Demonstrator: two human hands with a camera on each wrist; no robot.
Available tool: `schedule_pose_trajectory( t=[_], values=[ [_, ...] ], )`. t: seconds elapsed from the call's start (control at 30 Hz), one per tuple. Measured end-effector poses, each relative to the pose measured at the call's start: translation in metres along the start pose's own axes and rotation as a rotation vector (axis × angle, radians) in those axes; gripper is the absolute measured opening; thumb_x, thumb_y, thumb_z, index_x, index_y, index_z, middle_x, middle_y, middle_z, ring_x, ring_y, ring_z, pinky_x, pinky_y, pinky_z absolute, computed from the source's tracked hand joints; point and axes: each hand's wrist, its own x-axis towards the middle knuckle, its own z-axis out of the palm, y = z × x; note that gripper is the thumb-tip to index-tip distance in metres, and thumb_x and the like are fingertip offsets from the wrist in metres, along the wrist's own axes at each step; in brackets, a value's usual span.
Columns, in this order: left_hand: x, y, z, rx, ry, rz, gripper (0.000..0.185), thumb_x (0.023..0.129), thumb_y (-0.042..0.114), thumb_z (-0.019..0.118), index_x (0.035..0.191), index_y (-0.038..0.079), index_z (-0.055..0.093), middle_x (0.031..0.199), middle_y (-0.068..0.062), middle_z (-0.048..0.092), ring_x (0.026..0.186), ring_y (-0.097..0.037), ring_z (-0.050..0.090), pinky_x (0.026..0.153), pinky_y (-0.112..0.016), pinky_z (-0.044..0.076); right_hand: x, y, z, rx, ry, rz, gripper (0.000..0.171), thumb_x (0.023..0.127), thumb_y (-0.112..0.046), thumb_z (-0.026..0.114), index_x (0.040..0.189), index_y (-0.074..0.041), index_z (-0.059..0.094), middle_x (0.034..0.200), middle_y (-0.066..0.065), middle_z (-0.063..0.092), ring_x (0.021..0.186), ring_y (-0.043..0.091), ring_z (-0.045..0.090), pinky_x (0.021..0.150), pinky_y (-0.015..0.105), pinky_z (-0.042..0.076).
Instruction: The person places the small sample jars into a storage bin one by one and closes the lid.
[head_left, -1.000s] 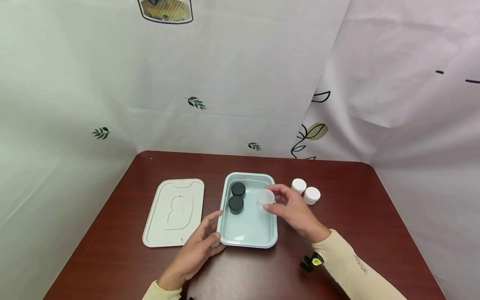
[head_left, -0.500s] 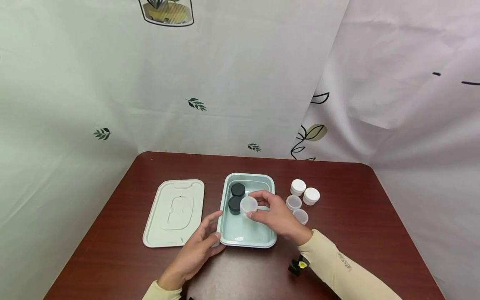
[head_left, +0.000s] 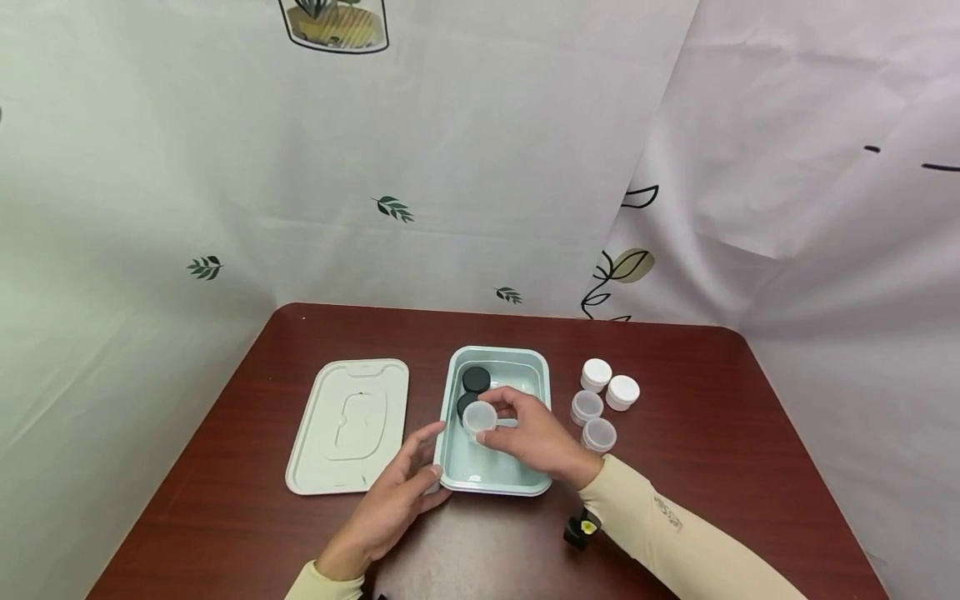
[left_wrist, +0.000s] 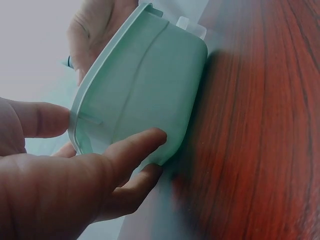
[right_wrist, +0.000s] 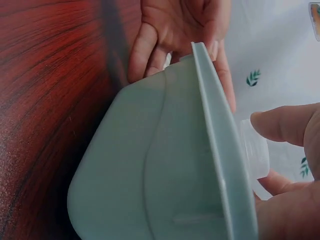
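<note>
Clear jar (head_left: 478, 417) tilted in right hand (head_left: 536, 437)

Bright even light, soft shadows, wide-angle head view, wrist views blurred close up

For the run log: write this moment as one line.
right hand: holds clear jar over tray | left hand: steadies tray's corner | in tray: two black-lidded jars | lid: left of tray

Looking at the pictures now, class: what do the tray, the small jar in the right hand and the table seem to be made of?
Tray: probably plastic, pale mint, smooth and slightly glossy, with moulded rounded corners. Small jar, pinched by the right hand: likely translucent plastic, since light passes cloudily through its wall. Table: looks like reddish-brown wood or wood-grain laminate, with dark streaks and a soft sheen; which one cannot be told.
</note>
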Motion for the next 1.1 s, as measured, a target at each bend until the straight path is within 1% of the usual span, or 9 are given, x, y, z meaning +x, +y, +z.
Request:
schedule_pose_trajectory(
  t=[0.17, 0.4, 0.67, 1.1],
  values=[
    [0.000, -0.001, 0.000, 0.002, -0.004, 0.004, 0.062, 0.111, 0.011, 0.048, 0.167, 0.017, 0.021, 0.162, -0.030, 0.028, 0.141, -0.035, 0.048, 0.111, -0.051, 0.048, 0.001, 0.001, 0.004, -0.032, -0.023, -0.020, 0.047, 0.089, -0.012, 0.083, 0.132, -0.005, 0.066, 0.120, 0.009, 0.073, 0.118, 0.029, 0.068, 0.091, 0.037, 0.056],
    [0.000, -0.001, -0.001, -0.002, 0.016, -0.006, 0.061, 0.111, 0.011, 0.048, 0.166, 0.019, 0.024, 0.162, -0.028, 0.030, 0.142, -0.036, 0.047, 0.110, -0.049, 0.049, 0.006, 0.001, 0.011, -0.159, -0.048, -0.011, 0.047, 0.090, -0.010, 0.082, 0.133, -0.005, 0.065, 0.116, 0.007, 0.072, 0.113, 0.024, 0.069, 0.097, 0.041, 0.058],
    [0.000, -0.001, -0.001, -0.007, 0.012, -0.019, 0.060, 0.111, 0.012, 0.048, 0.166, 0.020, 0.024, 0.161, -0.028, 0.030, 0.144, -0.038, 0.045, 0.109, -0.045, 0.050, 0.009, 0.002, 0.020, -0.258, -0.060, 0.008, 0.046, 0.088, -0.008, 0.083, 0.130, -0.003, 0.065, 0.108, 0.007, 0.071, 0.100, 0.019, 0.069, 0.086, 0.035, 0.057],
    [0.001, -0.001, -0.002, -0.006, 0.019, -0.023, 0.061, 0.110, 0.011, 0.048, 0.165, 0.021, 0.025, 0.161, -0.028, 0.031, 0.143, -0.036, 0.047, 0.108, -0.045, 0.050, 0.013, 0.006, 0.025, -0.356, -0.045, -0.046, 0.046, 0.086, -0.007, 0.084, 0.128, -0.003, 0.063, 0.101, 0.007, 0.068, 0.086, 0.013, 0.061, 0.075, 0.028, 0.051]
  ],
)
